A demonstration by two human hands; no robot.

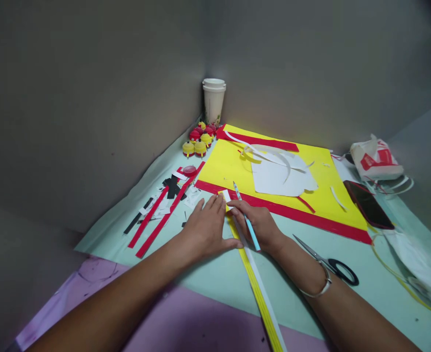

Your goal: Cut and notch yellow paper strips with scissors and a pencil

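My left hand (208, 221) lies flat with its fingers stretched out and thumb spread. Its fingertips and thumb press on a long yellow strip (256, 288) marked with lengthwise lines. Beside the yellow strip runs a white strip (264, 292), close along its right side; both extend towards me past the front of the view. In my right hand (258, 222) is a slim light blue pencil (250, 228), slanted with its dark tip pointing away from me. The right index finger and thumb come together at the white strip's far end, near my left fingers.
Yellow sheets (218, 164) with red borders and white paper (274, 178) lie ahead. Scissors (325, 261) and a phone (368, 205) are right. Red strips (156, 230) and black scraps lie left. Small red-yellow pots (200, 147) and a cup (213, 100) stand behind, near the walls.
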